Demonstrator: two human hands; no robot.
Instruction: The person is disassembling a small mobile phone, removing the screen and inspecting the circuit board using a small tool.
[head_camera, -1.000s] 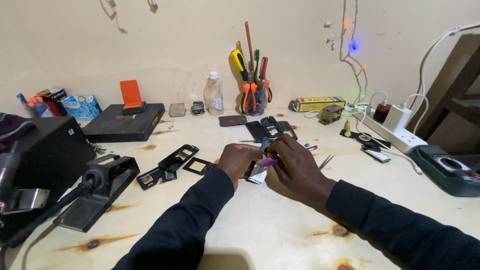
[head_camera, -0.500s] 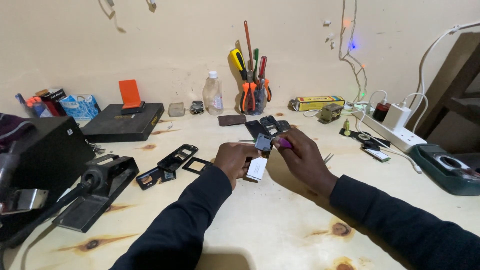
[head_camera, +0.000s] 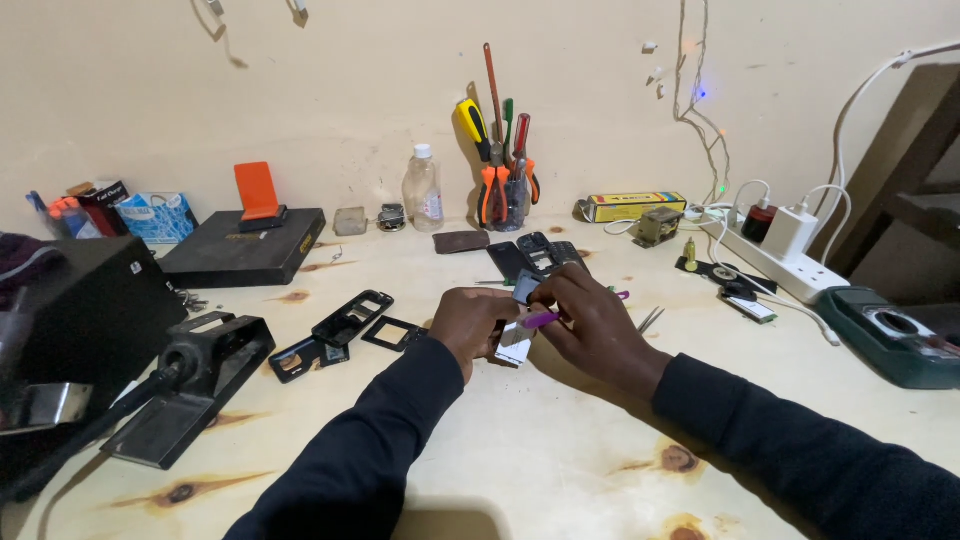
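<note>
My left hand (head_camera: 470, 322) grips a small silvery phone part (head_camera: 514, 343) just above the wooden table (head_camera: 540, 450). My right hand (head_camera: 592, 325) is closed on a purple-handled tool (head_camera: 542, 319), whose tip points left at that part, and a small dark grey piece (head_camera: 526, 287) sits at its fingertips. Both hands meet at the table's middle. Black phone shells (head_camera: 352, 317) and a square frame (head_camera: 390, 333) lie to the left of my left hand. Behind the hands lies an opened dark phone body (head_camera: 538, 256).
A holder of screwdrivers and pliers (head_camera: 503, 190) and a clear bottle (head_camera: 422, 189) stand at the wall. A black box (head_camera: 243, 247) with an orange stand, a soldering station (head_camera: 70, 330), a white power strip (head_camera: 775, 260), tweezers (head_camera: 650, 319) and a green meter (head_camera: 895, 335) ring the work area.
My right hand, which had lifted toward the far side half a second ago, has come back down with the purple tool against the part in my left hand.
</note>
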